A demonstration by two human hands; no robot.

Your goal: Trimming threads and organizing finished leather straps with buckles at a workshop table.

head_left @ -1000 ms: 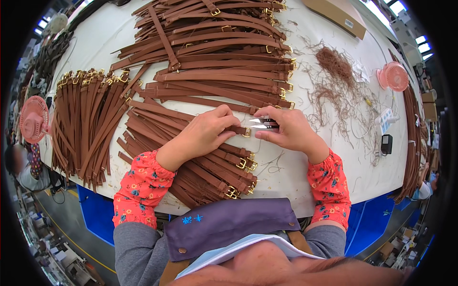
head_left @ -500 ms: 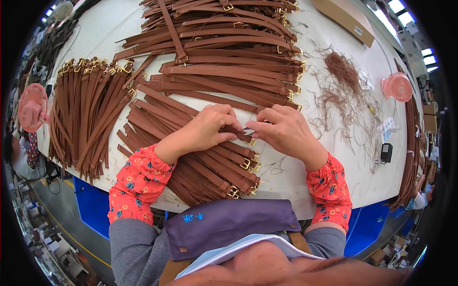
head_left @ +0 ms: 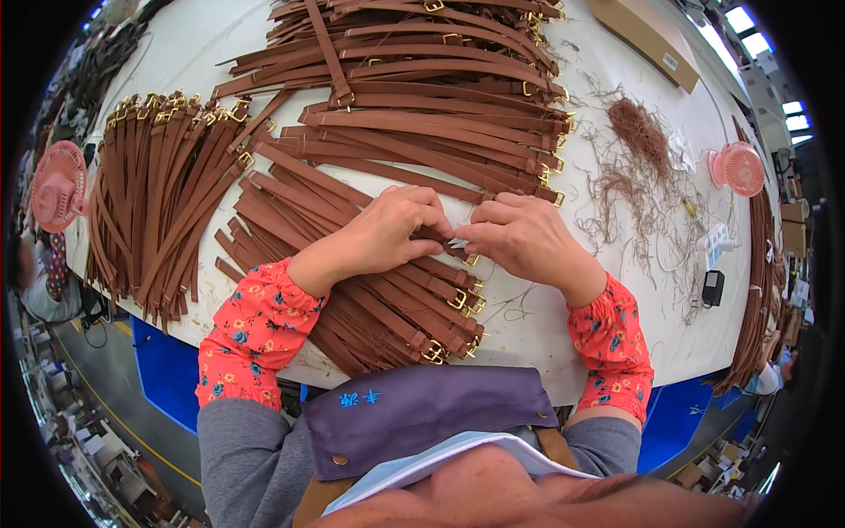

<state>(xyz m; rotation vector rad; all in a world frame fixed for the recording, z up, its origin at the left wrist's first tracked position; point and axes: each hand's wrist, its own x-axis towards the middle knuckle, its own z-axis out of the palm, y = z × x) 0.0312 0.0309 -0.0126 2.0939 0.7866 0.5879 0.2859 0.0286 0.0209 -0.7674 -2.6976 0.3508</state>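
Above the front pile of brown straps, my left hand (head_left: 398, 231) is closed, with thumb and fingers pinching a brown strap (head_left: 459, 253) near its gold buckle. Just to its right, my right hand (head_left: 526, 239) is closed around small thread snips (head_left: 457, 242). Only their silvery blades show at the strap's edge; the rest is hidden by my fingers. Beneath both hands lies the front pile of straps (head_left: 387, 304), with gold buckles toward its right end.
A large strap heap (head_left: 422, 97) fills the far middle, and another bundle (head_left: 158, 202) lies left. Thread clippings (head_left: 641, 132) litter the right side, near a pink fan (head_left: 738, 169), a black adapter (head_left: 713, 287) and a cardboard box (head_left: 647, 40). Another pink fan (head_left: 59, 185) stands far left.
The view has shifted slightly. Both hands stay together at the same strap, with the snips' blades still beside its edge; finger positions differ only a little.
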